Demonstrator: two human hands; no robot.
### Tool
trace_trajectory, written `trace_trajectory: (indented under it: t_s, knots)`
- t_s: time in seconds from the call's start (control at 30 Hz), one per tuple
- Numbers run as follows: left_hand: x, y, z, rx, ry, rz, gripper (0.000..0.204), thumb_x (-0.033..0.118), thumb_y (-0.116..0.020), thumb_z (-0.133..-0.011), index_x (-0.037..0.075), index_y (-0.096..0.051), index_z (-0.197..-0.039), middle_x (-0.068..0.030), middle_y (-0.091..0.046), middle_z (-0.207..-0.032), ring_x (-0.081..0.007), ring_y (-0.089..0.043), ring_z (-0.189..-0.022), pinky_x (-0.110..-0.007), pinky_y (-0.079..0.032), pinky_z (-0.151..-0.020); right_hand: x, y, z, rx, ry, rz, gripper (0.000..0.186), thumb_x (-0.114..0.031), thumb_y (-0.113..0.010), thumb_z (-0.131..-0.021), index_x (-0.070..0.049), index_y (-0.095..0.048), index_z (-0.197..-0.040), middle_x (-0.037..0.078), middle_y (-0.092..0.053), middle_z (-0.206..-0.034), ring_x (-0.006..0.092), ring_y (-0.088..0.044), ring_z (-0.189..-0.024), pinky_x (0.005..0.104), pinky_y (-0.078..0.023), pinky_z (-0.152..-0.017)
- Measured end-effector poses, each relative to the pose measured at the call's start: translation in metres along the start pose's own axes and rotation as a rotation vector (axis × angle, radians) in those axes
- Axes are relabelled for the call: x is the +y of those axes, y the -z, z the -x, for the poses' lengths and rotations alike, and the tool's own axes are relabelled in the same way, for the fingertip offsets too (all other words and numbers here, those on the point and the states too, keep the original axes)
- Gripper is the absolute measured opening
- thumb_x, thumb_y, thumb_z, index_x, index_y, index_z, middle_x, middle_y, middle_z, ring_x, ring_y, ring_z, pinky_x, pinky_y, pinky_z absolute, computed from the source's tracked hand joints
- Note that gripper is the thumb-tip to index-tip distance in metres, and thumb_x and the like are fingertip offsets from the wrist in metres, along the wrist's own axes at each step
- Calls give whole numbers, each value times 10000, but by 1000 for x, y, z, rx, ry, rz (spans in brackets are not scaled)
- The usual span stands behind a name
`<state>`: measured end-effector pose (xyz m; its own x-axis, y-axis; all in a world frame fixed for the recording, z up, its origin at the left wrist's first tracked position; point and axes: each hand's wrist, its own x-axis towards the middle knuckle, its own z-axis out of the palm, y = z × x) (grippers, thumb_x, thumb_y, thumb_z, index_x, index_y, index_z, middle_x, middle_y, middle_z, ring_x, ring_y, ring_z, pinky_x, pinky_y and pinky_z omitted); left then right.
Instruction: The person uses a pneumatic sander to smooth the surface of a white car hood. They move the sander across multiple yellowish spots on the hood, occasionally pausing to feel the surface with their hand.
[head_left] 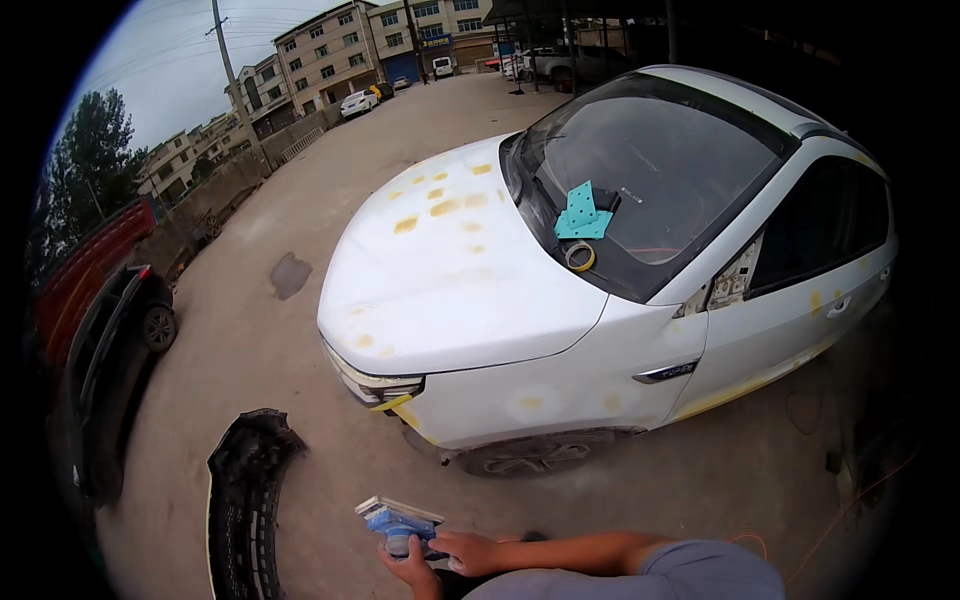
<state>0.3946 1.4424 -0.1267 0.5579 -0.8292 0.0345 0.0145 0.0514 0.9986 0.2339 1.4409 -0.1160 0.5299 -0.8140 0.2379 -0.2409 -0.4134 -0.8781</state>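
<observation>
holding item: one small blue and white sanding tool (pixel 398 521), at 6 o'clock in the view, low by the bottom edge. long axis runs roughly from 10 o'clock to 4 o'clock; its flat pale pad end points toward 10 o'clock, its blue body toward the hands.

left hand (pixel 413 572): comes up from the bottom edge, fingers curled under and around the tool's blue body, gripping it from below. right hand (pixel 468 552): reaches in from 3 o'clock on a bare forearm, grey sleeve at the lower right; fingers closed on the tool's near end, touching the left hand's side of it.

surroundings: white car (pixel 560 300) at centre to 2 o'clock, nose toward 8 o'clock, its front bumper off, yellowish filler patches on bonnet, wing and door. on the windscreen base: a teal perforated sanding sheet (pixel 582 214) and, just below it, a roll of yellow tape (pixel 579 256). detached black bumper (pixel 245 500) lying on the ground at 7 o'clock, near the hands but apart. dark vehicle (pixel 120 340) at 9 o'clock beside a red wall.

surface: bare concrete yard (pixel 260 340), outdoors, with a dark stain at 10 o'clock; buildings and parked cars at 12 o'clock.
</observation>
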Motion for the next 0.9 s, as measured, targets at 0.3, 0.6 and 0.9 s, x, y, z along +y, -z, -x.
trace_trajectory:
  t_s: [0.3, 0.6, 0.9]
  knots:
    - [54, 105, -78, 160, -128, 98, 534, 156, -763, -924, -22, -491, -1348, -132, -613, -1205, -219, -620, -1050, -381, -526, -942, 98, -1, 118, -114, -662, 302, 564, -196, -663, -851, -57, -613, -1396, 239, -648, -1345, 415, -617, -1246, 487, -488, -1077]
    - [39, 206, -153, -197, 226, 760, 629, 417, -682, -896, 51, -551, -1390, -109, -666, -1286, -275, -652, -1171, -449, -521, -1023, 11, -54, 27, -33, -602, 102, 516, -177, -703, -899, 14, -615, -1371, 220, -727, -1013, 307, -707, -894, 417, -556, -823]
    - [-12, 124, -204, -343, 431, 885, 712, 442, -706, -855, 52, -550, -1430, -144, -665, -1357, -351, -671, -1184, -508, -554, -1026, 9, -15, -155, 7, -449, -213, 846, -530, -747, -934, 49, -463, -1480, 290, -664, -1204, 381, -678, -1091, 427, -535, -932]
